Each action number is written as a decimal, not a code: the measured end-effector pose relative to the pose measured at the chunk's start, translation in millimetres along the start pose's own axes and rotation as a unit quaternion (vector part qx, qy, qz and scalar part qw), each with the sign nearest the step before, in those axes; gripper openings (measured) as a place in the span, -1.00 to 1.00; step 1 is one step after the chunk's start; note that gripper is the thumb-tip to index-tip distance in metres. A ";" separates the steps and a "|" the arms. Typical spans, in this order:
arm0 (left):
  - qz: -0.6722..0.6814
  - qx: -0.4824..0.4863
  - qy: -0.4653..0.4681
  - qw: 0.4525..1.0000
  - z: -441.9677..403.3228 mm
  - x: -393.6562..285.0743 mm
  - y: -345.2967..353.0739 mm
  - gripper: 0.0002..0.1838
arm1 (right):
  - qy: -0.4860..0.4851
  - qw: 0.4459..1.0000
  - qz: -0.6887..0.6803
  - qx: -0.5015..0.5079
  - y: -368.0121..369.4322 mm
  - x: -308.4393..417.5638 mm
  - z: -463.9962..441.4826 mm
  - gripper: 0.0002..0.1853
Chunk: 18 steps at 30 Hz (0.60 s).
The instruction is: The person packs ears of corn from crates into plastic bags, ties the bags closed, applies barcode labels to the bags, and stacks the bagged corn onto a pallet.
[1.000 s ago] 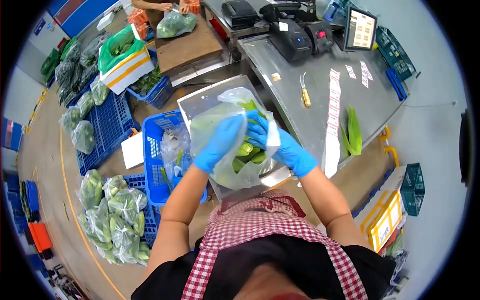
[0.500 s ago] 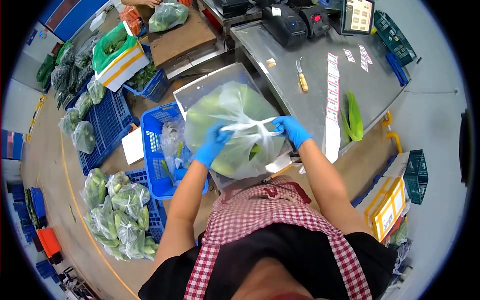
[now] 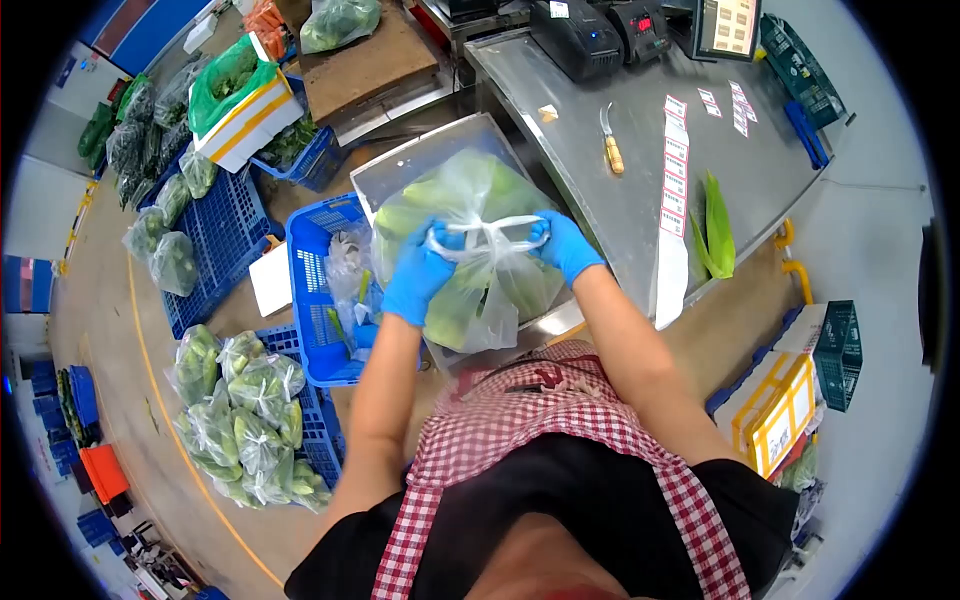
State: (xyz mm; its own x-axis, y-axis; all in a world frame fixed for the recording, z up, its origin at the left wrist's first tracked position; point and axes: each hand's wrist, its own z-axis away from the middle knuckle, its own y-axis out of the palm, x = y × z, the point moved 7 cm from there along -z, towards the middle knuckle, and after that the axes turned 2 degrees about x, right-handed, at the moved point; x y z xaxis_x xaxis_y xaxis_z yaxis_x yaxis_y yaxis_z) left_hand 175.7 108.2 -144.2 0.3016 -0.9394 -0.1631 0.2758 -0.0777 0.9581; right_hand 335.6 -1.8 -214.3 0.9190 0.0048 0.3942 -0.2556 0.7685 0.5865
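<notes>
A clear plastic bag (image 3: 470, 185), bulging with long green vegetables, sits in front of me on a flat metal-edged surface (image 3: 400, 170). Its white handles are knotted or twisted together at the middle of the top. My left hand (image 3: 418, 278), in a blue glove, has its fingers curled round the left handle loop. Also gloved in blue, my right hand (image 3: 568, 246) pinches the loop on the other side. What exactly the vegetables are is blurred by the plastic.
On the metal table (image 3: 590, 210) to the right lie a curved knife (image 3: 612, 145), a label strip (image 3: 674, 190) and green leaves (image 3: 715, 230). A blue crate (image 3: 305, 300) with plastic bags stands left. Several bagged vegetables (image 3: 240, 420) lie farther left. Label printers (image 3: 575, 45) stand at the back.
My hands have come closer together, and the handles, stretched taut before, now form rounder loops. At the top left, another person's hand has gone from the bag on the brown board.
</notes>
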 end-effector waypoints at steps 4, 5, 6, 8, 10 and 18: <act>-0.192 -0.212 0.194 0.938 42.3 -43.1 -170.5 -0.76 | 0.026 0.998 0.009 -0.051 -79.6 -30.1 -40.0 -0.81; 0.044 -0.250 0.171 0.952 49.7 -32.7 -187.5 -0.75 | 0.032 0.998 0.003 -0.054 -85.7 -36.2 -42.2 -0.82; 0.137 -0.222 0.153 0.953 56.0 -27.5 -200.3 -0.75 | 0.036 0.998 -0.007 -0.054 -91.6 -44.0 -38.7 -0.83; 0.184 -0.110 0.127 0.969 58.2 -28.3 -223.8 -0.74 | 0.031 0.998 -0.037 -0.038 -91.0 -46.2 -33.0 -0.85; 0.117 -0.191 0.150 0.963 60.4 -36.1 -121.4 -0.58 | 0.013 0.996 -0.063 0.067 -58.1 -24.4 -14.1 -0.86; -0.657 -0.030 0.047 0.752 -6.0 14.7 14.4 -0.29 | -0.065 0.865 0.415 0.273 92.1 -25.4 61.2 -0.74</act>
State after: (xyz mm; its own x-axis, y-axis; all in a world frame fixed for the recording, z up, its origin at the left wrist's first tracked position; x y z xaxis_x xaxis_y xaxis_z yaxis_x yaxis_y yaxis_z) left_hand 189.6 95.2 -134.2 -0.2045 -0.0381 -0.9781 0.4312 -0.9006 -0.0551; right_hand 270.4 29.8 -127.0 0.3179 0.3108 0.8957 -0.9481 0.1167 0.2959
